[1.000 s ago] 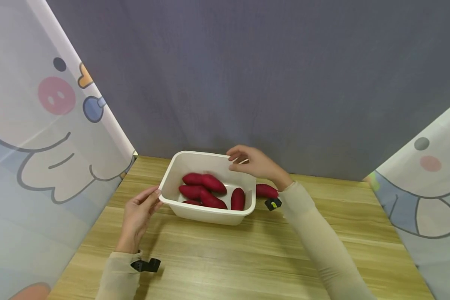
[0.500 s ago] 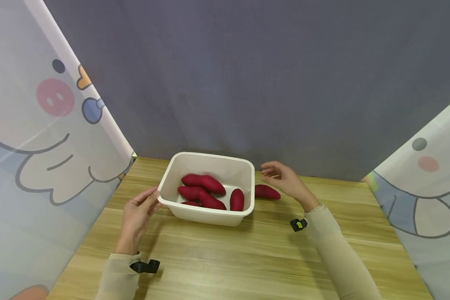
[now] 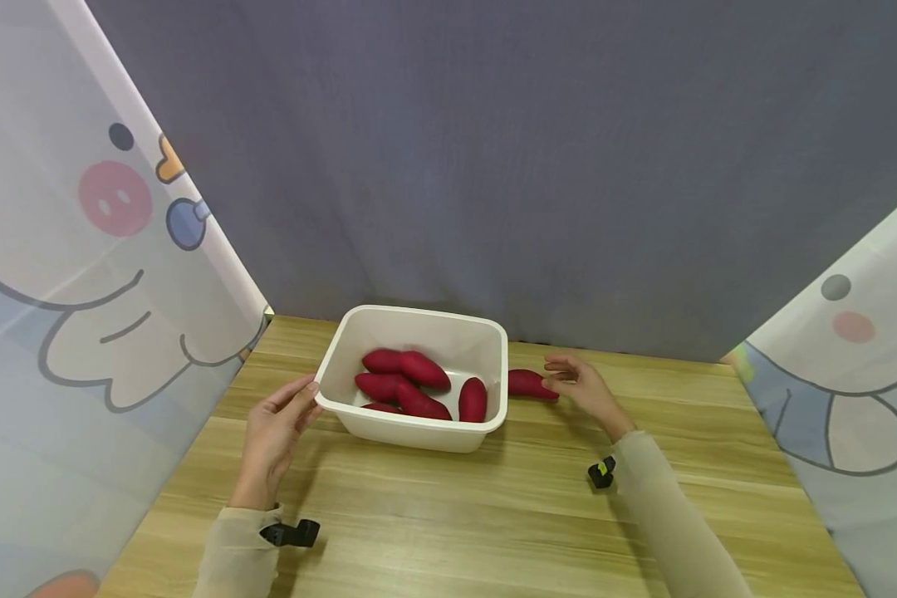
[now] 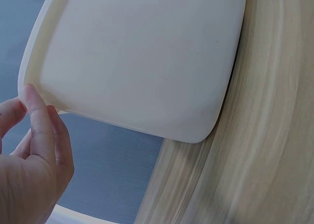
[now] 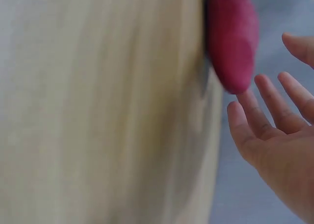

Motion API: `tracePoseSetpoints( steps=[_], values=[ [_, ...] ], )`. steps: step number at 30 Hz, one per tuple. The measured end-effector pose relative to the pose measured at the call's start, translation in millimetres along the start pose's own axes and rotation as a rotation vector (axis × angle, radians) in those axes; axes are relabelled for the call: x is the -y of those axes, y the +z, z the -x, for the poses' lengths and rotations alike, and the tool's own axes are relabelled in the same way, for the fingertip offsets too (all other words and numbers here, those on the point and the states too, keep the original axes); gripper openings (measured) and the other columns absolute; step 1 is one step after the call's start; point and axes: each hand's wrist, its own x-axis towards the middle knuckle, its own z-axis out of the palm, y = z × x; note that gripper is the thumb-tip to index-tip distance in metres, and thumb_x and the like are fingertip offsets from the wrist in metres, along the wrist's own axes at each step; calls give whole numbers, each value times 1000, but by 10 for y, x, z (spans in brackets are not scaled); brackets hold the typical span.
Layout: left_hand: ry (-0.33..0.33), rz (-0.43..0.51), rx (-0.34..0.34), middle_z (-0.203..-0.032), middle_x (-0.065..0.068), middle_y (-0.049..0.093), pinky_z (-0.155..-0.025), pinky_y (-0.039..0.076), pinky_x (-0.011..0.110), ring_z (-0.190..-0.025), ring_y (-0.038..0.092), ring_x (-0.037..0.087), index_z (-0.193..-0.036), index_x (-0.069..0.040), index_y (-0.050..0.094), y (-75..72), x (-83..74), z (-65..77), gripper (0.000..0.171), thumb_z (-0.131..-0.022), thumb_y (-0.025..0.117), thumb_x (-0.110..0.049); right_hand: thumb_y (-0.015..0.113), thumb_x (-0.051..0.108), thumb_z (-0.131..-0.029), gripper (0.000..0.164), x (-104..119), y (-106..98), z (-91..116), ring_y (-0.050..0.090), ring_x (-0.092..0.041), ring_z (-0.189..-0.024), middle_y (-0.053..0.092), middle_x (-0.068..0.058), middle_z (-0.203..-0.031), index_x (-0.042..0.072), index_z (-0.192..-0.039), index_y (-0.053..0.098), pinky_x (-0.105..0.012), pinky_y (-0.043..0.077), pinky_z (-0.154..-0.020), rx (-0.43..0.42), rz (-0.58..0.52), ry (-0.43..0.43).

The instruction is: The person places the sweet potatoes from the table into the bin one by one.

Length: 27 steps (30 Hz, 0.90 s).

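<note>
In the head view, my left hand (image 3: 269, 436) pinches the near left corner of a white plastic bin (image 3: 411, 435); the left wrist view shows its thumb and fingers at the bin's rim (image 4: 27, 62). Several dark red sweet potatoes, among them one (image 3: 424, 370) at the middle and another (image 3: 473, 400) near the right wall, lie inside. One more sweet potato (image 3: 526, 383) rests on the table beside the bin's right side. Over its right end hovers my right hand (image 3: 586, 392). The right wrist view has that hand's fingers (image 5: 267, 118) spread and slightly bent, close to the sweet potato's tip (image 5: 234, 74).
The wooden table (image 3: 433, 523) runs up to a grey fabric backdrop (image 3: 508, 166) right behind the bin. Cartoon-printed panels stand at the left (image 3: 120, 349) and right (image 3: 852, 399) sides. A small black wrist camera (image 3: 601, 472) sits on the right sleeve.
My right hand has moved from above the bin's right rim out to the right, then down to the sweet potato on the table. My left hand has stayed at the bin's corner.
</note>
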Motion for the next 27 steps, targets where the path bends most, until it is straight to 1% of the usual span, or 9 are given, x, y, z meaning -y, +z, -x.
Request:
tracePoseSetpoints(
  steps=[2, 3, 6, 9, 10, 13, 17, 23, 27],
  values=[
    [0, -1, 0, -104, 5, 70, -80, 61, 23, -85, 70, 13, -112, -5, 76, 0, 5, -4, 21, -91, 76, -10, 68, -2, -94, 51, -56, 9, 5, 54, -53, -116, 51, -40, -131, -17, -137, 45, -23, 53, -88, 11, -6, 23],
    [0, -1, -2, -103, 5, 71, -80, 61, 23, -84, 70, 13, -111, -5, 76, 1, 6, -5, 21, -91, 76, -10, 69, -2, -93, 52, -101, 16, 0, 54, -53, -117, 51, -40, -131, -18, -138, 45, -25, 54, -89, 15, -11, 25],
    [-1, -2, -4, -103, 6, 70, -80, 61, 23, -84, 70, 13, -111, -5, 77, 4, 6, -7, 20, -91, 76, -9, 72, 1, -92, 57, -267, 35, -28, 52, -52, -120, 50, -39, -133, -15, -140, 45, -39, 54, -96, 19, -34, 41],
    [-4, -6, -7, -104, 6, 70, -81, 61, 23, -84, 70, 13, -109, -6, 77, 5, 2, -7, 19, -91, 76, -10, 74, 5, -92, 60, -435, 49, -59, 52, -50, -121, 52, -35, -134, -11, -142, 45, -52, 50, -102, 16, -16, 51],
    [-4, -7, -7, -104, 7, 70, -81, 60, 23, -84, 70, 13, -109, -6, 77, 5, 0, -7, 19, -91, 76, -10, 75, 6, -91, 61, -478, 50, -66, 53, -49, -121, 52, -34, -135, -10, -142, 46, -54, 48, -103, 15, -9, 58],
    [-6, -6, -11, -105, 7, 71, -82, 60, 24, -84, 70, 13, -108, -7, 78, 7, -6, -6, 18, -91, 76, -10, 76, 10, -91, 60, -551, 51, -84, 55, -46, -118, 55, -30, -133, -7, -141, 49, -55, 49, -102, 23, 23, 63],
    [-10, -10, -9, -105, 6, 71, -83, 60, 25, -86, 71, 14, -109, -7, 77, 12, -7, -2, 18, -91, 77, -10, 76, 11, -90, 57, -556, 49, -86, 57, -43, -115, 58, -29, -129, -7, -138, 52, -46, 52, -97, 35, 30, 73],
    [-14, -19, 4, -104, 5, 70, -85, 60, 25, -87, 70, 14, -109, -7, 77, 25, -11, 3, 19, -91, 76, -11, 76, 10, -91, 51, -572, 56, -83, 60, -38, -112, 61, -28, -126, -9, -133, 55, -25, 55, -84, 35, -4, 112],
    [-11, -15, 6, -104, 5, 71, -84, 60, 25, -88, 70, 15, -108, -7, 77, 28, -20, 2, 17, -91, 76, -11, 75, 10, -92, 50, -591, 59, -88, 59, -39, -114, 60, -29, -126, -10, -133, 55, -20, 55, -80, 36, -36, 120]
  ],
)
